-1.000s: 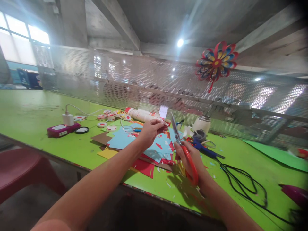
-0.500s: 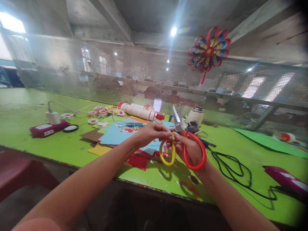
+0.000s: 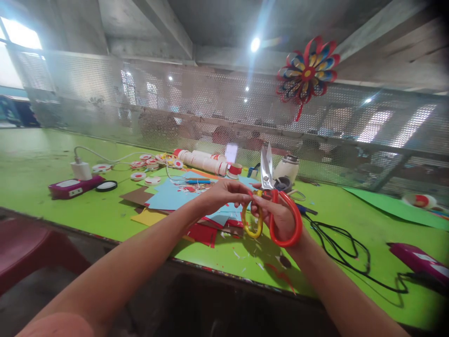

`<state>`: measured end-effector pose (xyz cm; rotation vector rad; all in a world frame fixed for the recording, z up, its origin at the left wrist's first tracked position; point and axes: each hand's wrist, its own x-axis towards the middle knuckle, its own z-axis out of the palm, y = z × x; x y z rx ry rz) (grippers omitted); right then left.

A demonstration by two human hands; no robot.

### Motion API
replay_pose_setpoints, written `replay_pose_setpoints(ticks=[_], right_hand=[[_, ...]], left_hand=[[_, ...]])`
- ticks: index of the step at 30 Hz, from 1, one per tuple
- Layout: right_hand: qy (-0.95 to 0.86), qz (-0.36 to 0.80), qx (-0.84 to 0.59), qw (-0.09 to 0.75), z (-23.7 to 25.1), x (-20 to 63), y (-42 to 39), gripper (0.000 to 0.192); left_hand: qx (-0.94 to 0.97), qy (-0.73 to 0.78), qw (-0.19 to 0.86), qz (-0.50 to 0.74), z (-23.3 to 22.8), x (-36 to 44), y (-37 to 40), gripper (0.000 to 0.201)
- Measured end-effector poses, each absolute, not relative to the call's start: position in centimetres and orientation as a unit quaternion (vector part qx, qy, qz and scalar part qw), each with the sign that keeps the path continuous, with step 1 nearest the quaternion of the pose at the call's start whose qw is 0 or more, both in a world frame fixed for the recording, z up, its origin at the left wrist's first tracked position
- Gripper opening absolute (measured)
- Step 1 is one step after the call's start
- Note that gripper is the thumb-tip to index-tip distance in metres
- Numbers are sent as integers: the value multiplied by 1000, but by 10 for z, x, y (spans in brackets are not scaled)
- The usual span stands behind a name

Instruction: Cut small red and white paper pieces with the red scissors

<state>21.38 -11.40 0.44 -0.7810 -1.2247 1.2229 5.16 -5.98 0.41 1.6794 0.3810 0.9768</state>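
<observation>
A pair of scissors (image 3: 286,238) with one red and one yellow handle loop hangs on my right hand (image 3: 280,216), its metal blades pointing up and slightly apart. The red loop lies around the hand, and the yellow one hangs below the fingertips. From the left, my left hand (image 3: 226,194) reaches in with its thumb and fingers pinched together, near the right fingertips. A speck of red shows at that pinch, too small to name. Beneath both hands lie sheets of light blue paper (image 3: 171,199), a red sheet (image 3: 201,234) and small paper scraps.
White-and-red rolls (image 3: 205,161) and a pale flask (image 3: 286,169) stand behind the papers. A purple power strip (image 3: 72,187) with a white plug sits left; another purple device (image 3: 419,260) with a black cable (image 3: 342,248) lies right. A paper flower (image 3: 307,73) hangs at the mesh screen.
The yellow loop has swung right, closer to the red one, and the blades have come nearer together. Both hands stay close together; the view has shifted slightly.
</observation>
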Motion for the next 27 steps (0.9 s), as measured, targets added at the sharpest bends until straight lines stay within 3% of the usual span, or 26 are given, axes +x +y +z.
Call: replay_pose_setpoints(ticks=[5,14,21,27], right_hand=[[-575,411,-371,602,0,216,-113,38],[-692,142,-435,558,-3,218,-112,33],[-683,95,-450,567,-3,215,-110,36],[-728,132,-509,440,-5,216,-109,49]], left_hand=[[703,153,575,390,4,52,-61,16],[636,204,637,385,-1,58,-58,15],[564,199,632,493,7,50,-47,10],[480,175,621,594,24,35,-38,5]])
